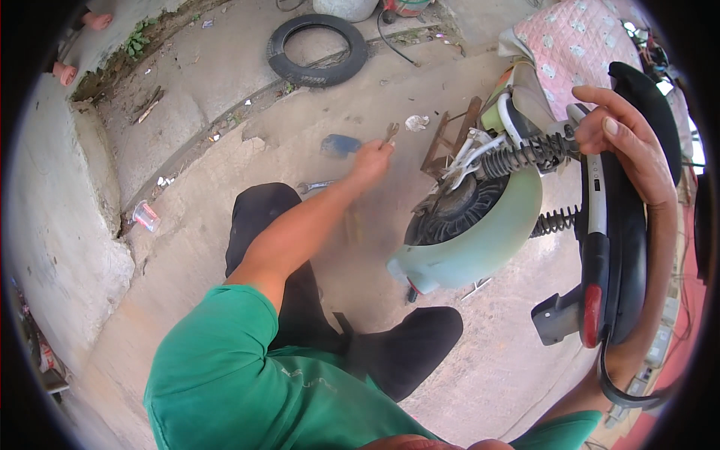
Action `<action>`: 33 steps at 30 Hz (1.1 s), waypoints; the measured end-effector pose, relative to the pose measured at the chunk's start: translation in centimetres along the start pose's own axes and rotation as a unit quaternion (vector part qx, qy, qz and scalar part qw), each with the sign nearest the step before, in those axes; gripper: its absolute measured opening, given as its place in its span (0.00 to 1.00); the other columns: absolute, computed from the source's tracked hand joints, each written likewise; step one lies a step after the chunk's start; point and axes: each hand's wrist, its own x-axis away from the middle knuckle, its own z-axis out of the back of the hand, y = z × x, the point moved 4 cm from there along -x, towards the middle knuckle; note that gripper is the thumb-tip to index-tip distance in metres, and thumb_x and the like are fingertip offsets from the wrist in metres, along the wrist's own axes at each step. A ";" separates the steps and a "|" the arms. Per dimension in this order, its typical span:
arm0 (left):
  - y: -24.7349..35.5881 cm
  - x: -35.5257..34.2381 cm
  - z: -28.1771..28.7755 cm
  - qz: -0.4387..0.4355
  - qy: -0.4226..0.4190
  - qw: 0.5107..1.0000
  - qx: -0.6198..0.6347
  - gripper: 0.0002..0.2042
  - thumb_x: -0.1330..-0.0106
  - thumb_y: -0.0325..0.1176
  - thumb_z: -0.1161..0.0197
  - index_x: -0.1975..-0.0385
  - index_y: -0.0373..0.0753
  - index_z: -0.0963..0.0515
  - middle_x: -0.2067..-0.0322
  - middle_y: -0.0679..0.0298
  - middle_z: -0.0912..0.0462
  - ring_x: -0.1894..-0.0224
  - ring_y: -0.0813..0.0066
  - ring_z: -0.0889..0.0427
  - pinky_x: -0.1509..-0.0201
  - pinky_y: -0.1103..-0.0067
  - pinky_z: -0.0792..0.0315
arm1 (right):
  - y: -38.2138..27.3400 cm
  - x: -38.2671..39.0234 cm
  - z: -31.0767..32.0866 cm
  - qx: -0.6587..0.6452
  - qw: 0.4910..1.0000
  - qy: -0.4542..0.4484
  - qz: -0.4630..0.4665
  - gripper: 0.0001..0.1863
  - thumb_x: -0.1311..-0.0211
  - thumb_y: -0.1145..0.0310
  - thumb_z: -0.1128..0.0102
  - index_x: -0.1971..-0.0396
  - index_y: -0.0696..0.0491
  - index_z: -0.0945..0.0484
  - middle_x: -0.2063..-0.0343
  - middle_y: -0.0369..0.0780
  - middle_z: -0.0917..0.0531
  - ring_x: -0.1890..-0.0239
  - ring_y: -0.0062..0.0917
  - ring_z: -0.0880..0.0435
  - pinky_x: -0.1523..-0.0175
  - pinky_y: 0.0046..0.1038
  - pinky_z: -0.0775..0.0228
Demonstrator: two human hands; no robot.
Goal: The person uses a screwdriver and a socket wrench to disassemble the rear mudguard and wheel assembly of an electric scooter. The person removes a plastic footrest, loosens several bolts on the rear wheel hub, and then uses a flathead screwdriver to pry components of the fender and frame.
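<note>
My left hand (373, 162) reaches forward over the ground, closed around a small wrench (392, 132) whose jaw sticks out past the fingers. On the right stands a scooter with a black wheel (457, 210) under a pale green fender (510, 225). A dark coil shock absorber (525, 155) runs from the wheel towards the body. My right arm passes around the black seat (637, 247). At its end my right hand (626, 142) bends over the scooter's grey-white side rail (596, 195), one finger stretched out and the others curled against it.
Near my left hand lie a blue object (341, 144), a second wrench (316, 185) and a crumpled whitish piece (416, 122). A rusty metal stand (454, 139) is by the wheel. Farther off lies a loose tire (317, 51). A plastic cup (146, 215) sits by the concrete step.
</note>
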 end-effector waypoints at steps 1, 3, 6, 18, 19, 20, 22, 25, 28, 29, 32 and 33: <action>4.6 1.6 0.3 -0.058 -0.017 0.998 -0.012 0.18 0.27 0.49 0.41 0.61 0.37 0.19 0.72 0.62 0.16 0.70 0.74 0.21 0.63 0.73 0.27 | -0.5 0.7 0.5 0.028 0.999 -0.002 0.019 0.29 0.27 0.50 0.42 0.35 0.54 0.25 0.62 0.35 0.15 0.60 0.17 0.18 0.46 0.20 0.28; 13.4 5.0 2.2 -0.202 -0.033 0.978 -0.041 0.18 0.25 0.47 0.42 0.55 0.37 0.18 0.71 0.60 0.16 0.69 0.73 0.21 0.62 0.72 0.27 | -1.4 0.4 1.3 0.052 0.994 0.016 0.092 0.27 0.28 0.54 0.39 0.35 0.55 0.25 0.61 0.35 0.16 0.58 0.17 0.19 0.45 0.22 0.29; 26.4 10.2 2.7 -0.481 -0.010 0.865 -0.143 0.17 0.26 0.44 0.40 0.50 0.38 0.17 0.69 0.58 0.16 0.66 0.63 0.18 0.60 0.67 0.26 | -2.9 1.4 2.0 0.060 0.975 0.121 0.178 0.26 0.30 0.60 0.35 0.37 0.55 0.25 0.55 0.38 0.15 0.52 0.20 0.19 0.42 0.26 0.29; 46.0 22.0 -0.9 -0.686 0.120 0.597 -0.400 0.12 0.39 0.33 0.32 0.57 0.37 0.17 0.62 0.56 0.17 0.55 0.54 0.16 0.54 0.62 0.22 | -4.1 5.1 3.3 0.264 0.906 0.256 0.210 0.14 0.37 0.67 0.40 0.55 0.60 0.22 0.69 0.54 0.16 0.64 0.48 0.15 0.58 0.41 0.25; 46.3 23.1 -0.4 -0.729 0.176 0.554 -0.361 0.13 0.40 0.31 0.31 0.56 0.37 0.17 0.62 0.57 0.18 0.55 0.55 0.17 0.54 0.63 0.22 | -2.3 4.1 3.4 0.238 0.892 0.302 0.237 0.16 0.37 0.67 0.40 0.53 0.60 0.21 0.67 0.54 0.16 0.63 0.48 0.15 0.57 0.41 0.24; 47.1 24.6 -0.7 -0.743 0.172 0.542 -0.354 0.13 0.40 0.31 0.31 0.56 0.37 0.17 0.62 0.57 0.18 0.55 0.55 0.17 0.54 0.63 0.22 | -1.4 4.0 4.3 0.221 0.875 0.345 0.256 0.17 0.36 0.67 0.40 0.51 0.59 0.21 0.66 0.54 0.15 0.62 0.49 0.15 0.55 0.41 0.24; 47.8 26.8 -0.2 -0.759 0.202 0.588 -0.192 0.13 0.40 0.29 0.30 0.55 0.37 0.17 0.61 0.59 0.18 0.55 0.57 0.18 0.53 0.68 0.22 | -1.8 4.1 5.5 0.246 0.880 0.333 0.231 0.18 0.33 0.66 0.41 0.46 0.57 0.21 0.65 0.52 0.15 0.62 0.46 0.15 0.54 0.38 0.23; 49.1 30.1 -4.2 -0.684 -0.013 0.726 -0.065 0.13 0.39 0.34 0.32 0.56 0.37 0.17 0.59 0.56 0.15 0.58 0.56 0.15 0.52 0.66 0.22 | -1.2 7.0 6.7 0.219 0.886 0.358 0.198 0.18 0.31 0.67 0.42 0.45 0.57 0.21 0.67 0.47 0.17 0.64 0.38 0.18 0.56 0.34 0.25; 49.2 30.6 -10.0 -0.643 -0.194 0.741 -0.006 0.15 0.37 0.37 0.33 0.54 0.37 0.17 0.58 0.56 0.13 0.56 0.59 0.15 0.50 0.68 0.22 | 0.2 12.1 7.8 0.169 0.882 0.406 0.166 0.18 0.30 0.67 0.43 0.44 0.57 0.21 0.69 0.42 0.18 0.65 0.31 0.20 0.58 0.30 0.27; 48.5 30.0 -11.4 -0.620 -0.226 0.751 -0.019 0.15 0.36 0.38 0.34 0.53 0.37 0.17 0.58 0.57 0.13 0.56 0.61 0.15 0.49 0.68 0.23 | 1.2 13.1 7.0 0.133 0.883 0.422 0.159 0.17 0.29 0.67 0.43 0.44 0.57 0.21 0.69 0.40 0.19 0.66 0.28 0.21 0.59 0.29 0.28; 47.9 28.9 -16.8 -0.570 -0.328 0.746 -0.108 0.17 0.34 0.41 0.35 0.51 0.37 0.17 0.56 0.58 0.14 0.54 0.64 0.16 0.47 0.70 0.24 | 5.4 19.9 4.5 -0.017 0.859 0.496 0.130 0.17 0.28 0.68 0.44 0.43 0.56 0.21 0.71 0.35 0.20 0.68 0.21 0.24 0.61 0.25 0.30; 47.4 28.6 -18.6 -0.556 -0.361 0.734 -0.149 0.17 0.33 0.42 0.36 0.51 0.37 0.17 0.56 0.58 0.14 0.53 0.65 0.16 0.46 0.71 0.25 | 7.0 22.4 2.3 -0.084 0.843 0.519 0.116 0.17 0.27 0.68 0.44 0.42 0.56 0.22 0.72 0.34 0.21 0.68 0.18 0.25 0.62 0.24 0.31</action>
